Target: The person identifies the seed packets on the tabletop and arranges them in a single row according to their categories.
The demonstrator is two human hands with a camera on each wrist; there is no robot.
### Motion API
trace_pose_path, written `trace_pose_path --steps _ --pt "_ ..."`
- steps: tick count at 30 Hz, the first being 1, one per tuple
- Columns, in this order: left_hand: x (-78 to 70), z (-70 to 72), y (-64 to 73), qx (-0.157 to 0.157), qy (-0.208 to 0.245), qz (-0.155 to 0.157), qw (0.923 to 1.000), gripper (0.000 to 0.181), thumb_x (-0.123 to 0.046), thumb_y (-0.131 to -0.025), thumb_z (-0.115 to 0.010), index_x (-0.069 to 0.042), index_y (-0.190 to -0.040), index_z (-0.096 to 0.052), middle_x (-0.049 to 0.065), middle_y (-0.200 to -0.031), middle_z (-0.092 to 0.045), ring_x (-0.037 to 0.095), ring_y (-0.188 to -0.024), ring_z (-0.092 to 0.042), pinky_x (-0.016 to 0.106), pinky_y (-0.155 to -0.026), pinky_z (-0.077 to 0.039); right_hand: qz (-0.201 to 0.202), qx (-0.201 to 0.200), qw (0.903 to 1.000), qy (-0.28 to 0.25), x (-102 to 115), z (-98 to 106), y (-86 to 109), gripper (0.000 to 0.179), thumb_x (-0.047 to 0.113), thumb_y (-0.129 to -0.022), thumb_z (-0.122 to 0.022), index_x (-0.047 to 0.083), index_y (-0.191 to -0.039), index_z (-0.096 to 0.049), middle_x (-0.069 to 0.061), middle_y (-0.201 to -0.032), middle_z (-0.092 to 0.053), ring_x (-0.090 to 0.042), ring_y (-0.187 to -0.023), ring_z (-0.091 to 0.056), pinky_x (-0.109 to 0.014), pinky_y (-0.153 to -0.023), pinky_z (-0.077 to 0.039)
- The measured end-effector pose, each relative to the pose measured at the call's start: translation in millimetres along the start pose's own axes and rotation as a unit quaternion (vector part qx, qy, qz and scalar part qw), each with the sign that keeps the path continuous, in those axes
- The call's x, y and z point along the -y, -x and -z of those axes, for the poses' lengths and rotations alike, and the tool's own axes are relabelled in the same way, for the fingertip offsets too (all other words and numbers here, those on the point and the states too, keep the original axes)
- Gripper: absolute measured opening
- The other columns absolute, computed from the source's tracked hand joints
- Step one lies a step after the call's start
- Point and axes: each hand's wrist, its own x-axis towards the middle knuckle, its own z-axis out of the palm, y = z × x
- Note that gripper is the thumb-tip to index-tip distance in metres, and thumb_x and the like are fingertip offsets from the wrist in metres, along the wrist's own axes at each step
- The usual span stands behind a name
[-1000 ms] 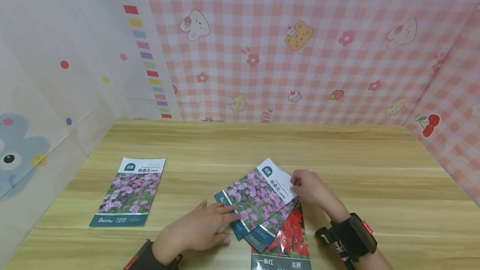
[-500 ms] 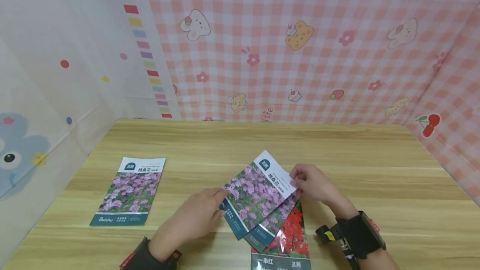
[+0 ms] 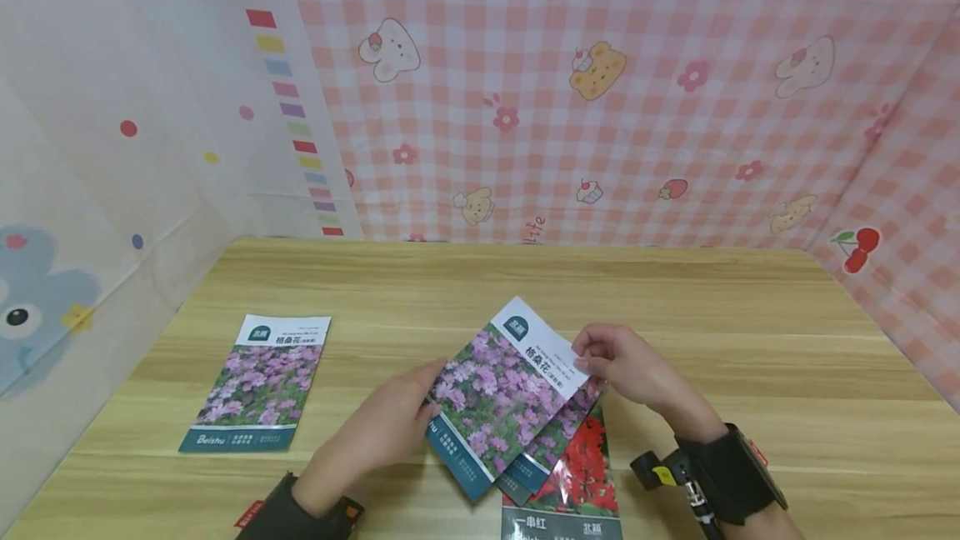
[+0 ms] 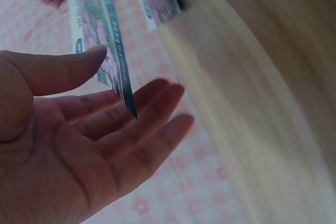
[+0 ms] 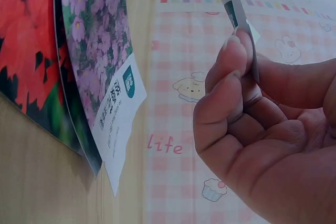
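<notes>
In the head view, a seed packet with purple flowers [image 3: 498, 390] is lifted and tilted over the pile at the middle of the table. My right hand [image 3: 618, 365] pinches its white top corner between thumb and fingers, as the right wrist view also shows. My left hand [image 3: 390, 415] holds the packet's left edge, thumb on the front and fingers behind; in the left wrist view the packet edge [image 4: 118, 56] runs between them. Beneath it lie another purple-flower packet [image 5: 100, 40] and a red-flower packet [image 3: 588, 457], partly covered.
A separate purple-flower seed packet [image 3: 255, 382] lies flat at the left of the wooden table [image 3: 787, 340]. A pink checked cloth [image 3: 637, 132] hangs behind the table's far edge. Each wrist wears a black strap, such as the right one [image 3: 727, 473].
My left hand has gone from resting on the packet's lower part to holding its left edge. The top packet has risen off the pile and shifted slightly left, still pinched by my right hand.
</notes>
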Motion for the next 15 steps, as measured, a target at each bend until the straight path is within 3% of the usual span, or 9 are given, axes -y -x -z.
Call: trace_pose_path --steps 3,6,9,15 --pt "1.3 1.9 -1.2 0.011 0.051 0.032 0.9981 0.049 -0.005 -0.085 -0.056 0.003 -0.131 -0.04 0.024 -0.122 -0.053 0.035 -0.109 -0.05 0.052 -0.094 -0.042 0.003 0.0 1.0 0.002 1.7 0.1 0.4 0.004 -0.005 -0.085 -0.051 -0.005 -0.087 -0.054 -0.008 -0.068 -0.056 -0.017 -0.059 -0.053 -0.033 -0.052 -0.052" --pt "2.0 3.4 -2.9 0.017 0.079 0.053 0.9954 0.047 -0.002 -0.084 -0.055 -0.003 -0.13 -0.043 0.019 -0.106 -0.061 0.024 -0.088 -0.058 0.044 -0.08 -0.051 0.005 0.0 1.0 0.003 2.9 0.0 0.9 0.004 -0.005 -0.086 -0.05 -0.005 -0.088 -0.054 -0.008 -0.069 -0.057 -0.017 -0.06 -0.054 -0.033 -0.053 -0.052" --pt "2.1 4.5 -3.8 0.023 0.098 0.052 0.9936 0.045 0.001 -0.084 -0.054 -0.004 -0.128 -0.045 0.011 -0.092 -0.061 0.015 -0.072 -0.054 0.035 -0.064 -0.051 0.004 0.0 1.0 0.0 3.9 -0.1 1.3 0.005 -0.005 -0.086 -0.05 -0.006 -0.088 -0.054 -0.009 -0.07 -0.057 -0.017 -0.061 -0.054 -0.033 -0.053 -0.052" --pt "2.4 6.3 -4.2 0.021 0.157 0.047 0.9863 0.038 0.004 -0.084 -0.053 -0.006 -0.121 -0.049 0.005 -0.079 -0.056 0.013 -0.068 -0.053 0.031 -0.056 -0.049 0.0 -0.001 1.0 -0.002 4.8 0.3 1.8 0.008 -0.003 -0.087 -0.05 -0.006 -0.092 -0.055 -0.01 -0.073 -0.058 -0.019 -0.062 -0.055 -0.033 -0.054 -0.052"
